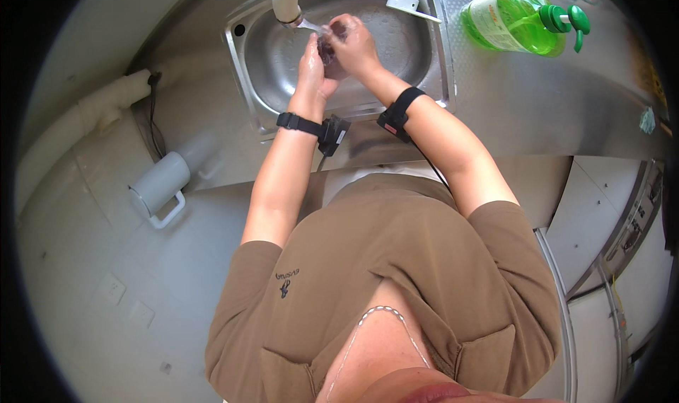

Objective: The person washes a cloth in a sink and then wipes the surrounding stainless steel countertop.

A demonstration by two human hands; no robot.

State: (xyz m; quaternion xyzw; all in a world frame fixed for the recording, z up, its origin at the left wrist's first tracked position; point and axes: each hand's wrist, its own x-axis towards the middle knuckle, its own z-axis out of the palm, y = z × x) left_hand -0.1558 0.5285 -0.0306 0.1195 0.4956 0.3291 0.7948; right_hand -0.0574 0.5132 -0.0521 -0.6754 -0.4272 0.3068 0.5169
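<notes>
Over the stainless steel sink point(403, 58), a wet, dark purplish-brown object point(329, 55) is held between both my hands. Blur and the fingers covering it leave its exact kind unclear. My left hand point(312, 68) supports its left side and underside, fingers pointing up the picture. Curled over its top and right side is my right hand point(358, 45), its fingertips blurred. Water point(313, 26) runs from the white faucet spout point(287, 2) onto the fingers and the object. Both hands look wet.
A white faucet lever point(406, 2) stands at the sink's back right. On the steel counter point(509, 100), a green pump bottle point(509, 23) is to the right. A pale handled jug point(162, 183) is at the left, near a white pipe point(106, 98). Black straps with small boxes circle both forearms.
</notes>
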